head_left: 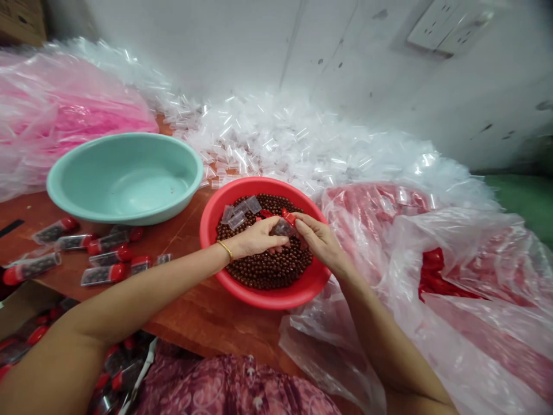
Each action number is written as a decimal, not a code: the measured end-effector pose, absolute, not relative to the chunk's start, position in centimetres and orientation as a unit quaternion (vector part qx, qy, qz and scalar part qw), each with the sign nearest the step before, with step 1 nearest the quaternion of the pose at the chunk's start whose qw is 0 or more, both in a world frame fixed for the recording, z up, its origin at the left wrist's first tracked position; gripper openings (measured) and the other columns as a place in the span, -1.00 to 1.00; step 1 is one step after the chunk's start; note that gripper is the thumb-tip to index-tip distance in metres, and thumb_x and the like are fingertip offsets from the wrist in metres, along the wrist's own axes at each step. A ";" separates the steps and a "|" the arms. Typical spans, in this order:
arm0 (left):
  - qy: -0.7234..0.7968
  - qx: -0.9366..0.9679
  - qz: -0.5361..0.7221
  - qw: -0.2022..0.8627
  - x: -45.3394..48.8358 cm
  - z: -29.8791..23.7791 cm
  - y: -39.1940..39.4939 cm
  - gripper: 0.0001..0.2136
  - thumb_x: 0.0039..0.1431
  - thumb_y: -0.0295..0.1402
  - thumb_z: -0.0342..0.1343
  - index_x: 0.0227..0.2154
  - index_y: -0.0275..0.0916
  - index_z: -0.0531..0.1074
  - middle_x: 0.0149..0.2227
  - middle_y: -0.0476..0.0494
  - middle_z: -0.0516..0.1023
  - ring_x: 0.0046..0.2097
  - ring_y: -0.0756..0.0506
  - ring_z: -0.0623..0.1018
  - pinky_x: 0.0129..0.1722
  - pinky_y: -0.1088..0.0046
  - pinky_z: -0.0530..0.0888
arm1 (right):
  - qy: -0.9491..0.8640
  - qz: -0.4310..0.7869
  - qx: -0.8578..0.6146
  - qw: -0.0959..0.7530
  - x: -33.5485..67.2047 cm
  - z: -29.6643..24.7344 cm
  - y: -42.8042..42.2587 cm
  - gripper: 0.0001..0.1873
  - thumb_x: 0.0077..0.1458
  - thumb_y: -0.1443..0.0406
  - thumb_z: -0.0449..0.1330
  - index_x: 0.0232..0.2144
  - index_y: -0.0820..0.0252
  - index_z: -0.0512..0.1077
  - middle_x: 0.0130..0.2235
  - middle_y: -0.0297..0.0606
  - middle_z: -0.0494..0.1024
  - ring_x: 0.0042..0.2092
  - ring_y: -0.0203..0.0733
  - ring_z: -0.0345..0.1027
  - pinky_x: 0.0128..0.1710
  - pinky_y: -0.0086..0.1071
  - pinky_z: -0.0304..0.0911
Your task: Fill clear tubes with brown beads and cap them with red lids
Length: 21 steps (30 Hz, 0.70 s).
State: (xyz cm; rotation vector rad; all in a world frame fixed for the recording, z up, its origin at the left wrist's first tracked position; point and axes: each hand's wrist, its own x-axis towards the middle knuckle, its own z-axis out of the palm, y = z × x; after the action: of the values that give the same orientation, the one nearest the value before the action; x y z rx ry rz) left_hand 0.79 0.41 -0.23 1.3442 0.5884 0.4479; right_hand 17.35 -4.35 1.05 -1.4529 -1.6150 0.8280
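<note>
A red bowl full of small brown balls sits on the wooden table. Both my hands are over it. My left hand grips a clear plastic tube filled with brown balls. My right hand pinches a red cap at the tube's end. Empty clear tubes and a loose red cap lie on the balls at the bowl's far side.
An empty teal basin stands to the left. Several filled, red-capped tubes lie in front of it. A heap of clear tubes runs along the wall. Plastic bags of red caps lie at the right, a pink bag at the far left.
</note>
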 end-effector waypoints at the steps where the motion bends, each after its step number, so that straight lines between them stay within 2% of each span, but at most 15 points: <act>1: 0.267 0.628 0.211 0.700 0.8 -0.3 0.4 -0.82 0.06 -0.48 0.05 -0.24 -0.30 0.26 -0.43 0.06 0.36 -0.46 0.09 0.37 -0.37 0.52 0.36 | -0.658 0.307 -0.568 0.388 17.4 0.9 -4.4 -0.61 0.16 0.09 0.00 -0.15 0.16 0.48 -0.38 -0.28 0.53 -0.26 -0.16 0.45 -0.23 -0.27 0.40; 4: 0.278 0.703 0.253 0.603 0.9 -0.7 0.4 -0.86 0.06 -0.45 0.04 -0.28 -0.29 0.28 -0.40 0.03 0.37 -0.36 0.03 0.38 -0.27 0.45 0.37 | -0.710 0.229 -0.557 0.364 17.6 0.4 -4.6 -0.57 0.21 0.14 -0.04 -0.01 0.19 0.44 -0.04 -0.16 0.54 0.03 -0.08 0.40 0.07 -0.15 0.28; 7: 0.295 0.766 0.270 0.503 0.9 -1.0 0.4 -0.88 0.05 -0.38 0.06 -0.34 -0.29 0.29 -0.35 -0.03 0.42 -0.28 -0.03 0.40 -0.19 0.40 0.36 | -0.752 0.159 -0.552 0.324 17.6 -0.1 -5.0 -0.52 0.23 0.17 -0.06 0.12 0.23 0.33 0.09 -0.10 0.45 0.07 -0.09 0.38 0.11 -0.17 0.26; 9: 0.306 0.784 0.262 0.472 0.8 -1.1 0.3 -0.86 0.07 -0.32 0.06 -0.36 -0.28 0.29 -0.37 -0.03 0.43 -0.32 -0.03 0.40 -0.24 0.40 0.36 | -0.776 0.126 -0.542 0.298 17.6 -0.1 -5.3 -0.50 0.25 0.17 -0.09 0.16 0.22 0.28 0.09 -0.10 0.46 0.04 -0.11 0.41 0.06 -0.21 0.31; 11: 0.314 0.792 0.253 0.459 0.7 -1.1 0.2 -0.83 0.08 -0.27 0.06 -0.37 -0.29 0.30 -0.40 -0.03 0.43 -0.36 -0.03 0.38 -0.30 0.42 0.35 | -0.796 0.095 -0.530 0.275 17.6 0.1 -5.6 -0.50 0.27 0.17 -0.12 0.17 0.22 0.26 0.03 -0.10 0.51 -0.03 -0.13 0.46 -0.02 -0.26 0.36; 13: 0.317 0.804 0.241 0.442 0.5 -1.0 0.1 -0.81 0.07 -0.24 0.07 -0.37 -0.29 0.31 -0.42 -0.02 0.43 -0.38 -0.02 0.38 -0.34 0.44 0.33 | -0.813 0.061 -0.521 0.253 17.7 0.5 -5.8 -0.49 0.28 0.16 -0.15 0.14 0.28 0.30 -0.13 -0.08 0.59 -0.19 -0.15 0.51 -0.19 -0.32 0.40; 17: 0.320 0.832 0.216 0.399 0.6 -0.5 -0.2 -0.82 0.01 -0.29 0.10 -0.36 -0.30 0.37 -0.43 -0.03 0.47 -0.40 -0.01 0.40 -0.37 0.49 0.32 | -0.825 0.044 -0.511 0.237 18.1 1.4 -5.7 -0.49 0.27 0.12 -0.14 -0.07 0.29 0.49 -0.46 -0.15 0.58 -0.48 -0.22 0.42 -0.45 -0.39 0.28; 19: 0.319 0.842 0.201 0.387 0.9 -0.1 -0.4 -0.82 -0.02 -0.32 0.10 -0.35 -0.29 0.40 -0.44 -0.03 0.48 -0.40 -0.02 0.42 -0.39 0.50 0.32 | -0.794 0.081 -0.527 0.292 17.9 1.5 -5.3 -0.45 0.25 0.05 -0.13 -0.28 0.24 0.56 -0.55 -0.22 0.50 -0.53 -0.26 0.34 -0.48 -0.40 0.23; 21: 0.318 0.858 0.168 0.367 1.1 0.2 -0.6 -0.82 -0.05 -0.31 0.11 -0.37 -0.28 0.43 -0.46 -0.03 0.49 -0.42 -0.03 0.43 -0.41 0.50 0.31 | -0.713 0.152 -0.560 0.394 17.3 1.1 -4.6 -0.37 0.24 -0.04 -0.18 -0.40 0.21 0.55 -0.58 -0.26 0.43 -0.52 -0.27 0.31 -0.48 -0.39 0.23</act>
State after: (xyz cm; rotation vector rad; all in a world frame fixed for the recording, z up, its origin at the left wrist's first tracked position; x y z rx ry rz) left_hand 1.05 -0.62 0.23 2.2029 0.8171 0.4325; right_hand 17.27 -4.64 1.10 -1.4210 -1.8087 0.3856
